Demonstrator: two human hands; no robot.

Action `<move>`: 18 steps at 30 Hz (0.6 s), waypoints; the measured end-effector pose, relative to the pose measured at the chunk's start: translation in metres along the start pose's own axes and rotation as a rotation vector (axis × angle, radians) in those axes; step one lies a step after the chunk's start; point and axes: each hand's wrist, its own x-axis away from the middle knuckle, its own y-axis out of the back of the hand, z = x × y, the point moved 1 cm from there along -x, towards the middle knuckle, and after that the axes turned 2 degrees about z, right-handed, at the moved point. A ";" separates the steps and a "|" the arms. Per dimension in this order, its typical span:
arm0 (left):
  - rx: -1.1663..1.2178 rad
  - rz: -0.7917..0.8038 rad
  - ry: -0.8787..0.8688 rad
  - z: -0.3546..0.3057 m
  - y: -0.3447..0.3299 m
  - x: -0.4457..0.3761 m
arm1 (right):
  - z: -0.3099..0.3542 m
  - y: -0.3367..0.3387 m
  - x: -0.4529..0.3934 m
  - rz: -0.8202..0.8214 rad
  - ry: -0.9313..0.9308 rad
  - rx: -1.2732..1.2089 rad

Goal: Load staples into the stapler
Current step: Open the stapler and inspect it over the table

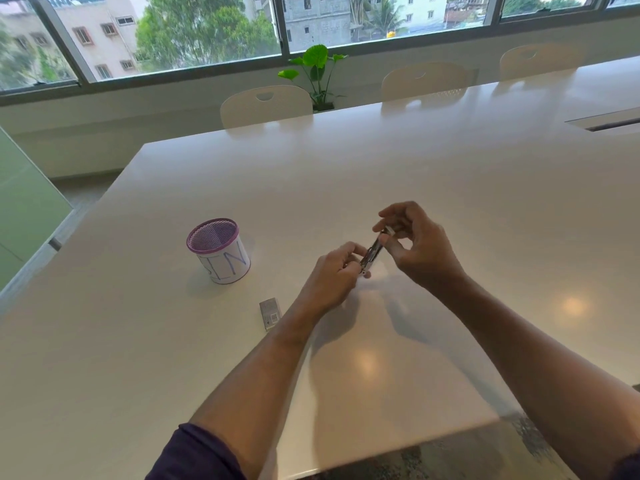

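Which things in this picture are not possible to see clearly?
- Head view: stapler, small, mostly covered by left hand and right hand; staples inside cannot be seen.
- Small box on table: print too small to read.
- Mesh cup: contents not visible.

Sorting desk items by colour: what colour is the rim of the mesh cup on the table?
Purple, on the mesh cup; the head view shows it clearly.
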 end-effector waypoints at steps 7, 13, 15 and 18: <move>0.360 0.099 0.021 -0.010 -0.001 0.005 | 0.034 0.000 -0.008 0.112 0.198 0.253; 0.463 0.096 0.065 -0.010 -0.002 0.005 | 0.027 0.007 -0.005 0.076 0.168 0.261; 0.461 0.085 0.064 -0.010 -0.001 0.005 | 0.027 0.009 -0.005 0.077 0.184 0.244; 0.466 0.061 0.058 -0.010 -0.002 0.004 | 0.025 0.008 -0.006 0.057 0.200 0.212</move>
